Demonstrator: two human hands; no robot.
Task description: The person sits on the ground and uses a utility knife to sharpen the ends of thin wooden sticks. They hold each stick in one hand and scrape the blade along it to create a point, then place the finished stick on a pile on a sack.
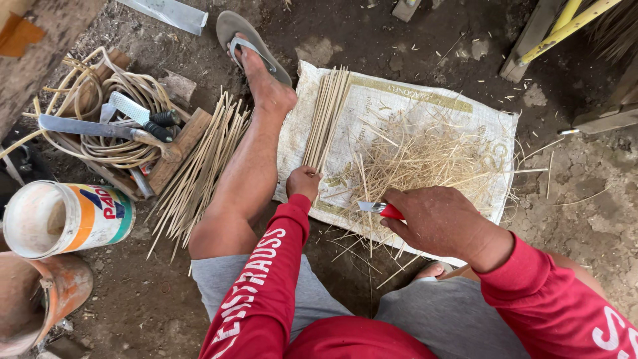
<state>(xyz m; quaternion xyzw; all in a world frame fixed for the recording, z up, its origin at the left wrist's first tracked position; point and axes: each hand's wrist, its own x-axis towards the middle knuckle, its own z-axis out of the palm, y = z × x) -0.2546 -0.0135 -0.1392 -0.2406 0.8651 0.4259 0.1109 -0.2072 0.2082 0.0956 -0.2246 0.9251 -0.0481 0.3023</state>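
1. Red sleeves fill the bottom of the frame, grey shorts under them; I'm sitting low on the dirt with one leg stretched toward the upper left, foot in a sandal (247,41).
2. Right hand (438,223), centre right, is closed tight round a red-handled knife (381,209); the short blade pokes out to the left.
3. Left hand (303,183) is curled into a fist at the near end of the sticks (327,116). It looks to be pinching one, though I can't tell for sure.
4. Those sticks lie in a tidy row on the left part of the sack (399,100), running up toward the top of the frame. That's the clean pile, as I judge it.
5. Shavings (425,163) heap loosely over the middle of the sack, so a fair bit of trimming is behind me.
6. Left of my leg, a bigger bundle (199,166) fans out on the ground; whether it's finished or waiting, I can't say.
7. Far left: a machete (93,127) on coiled rattan (126,86), and a paint can (66,216) below.
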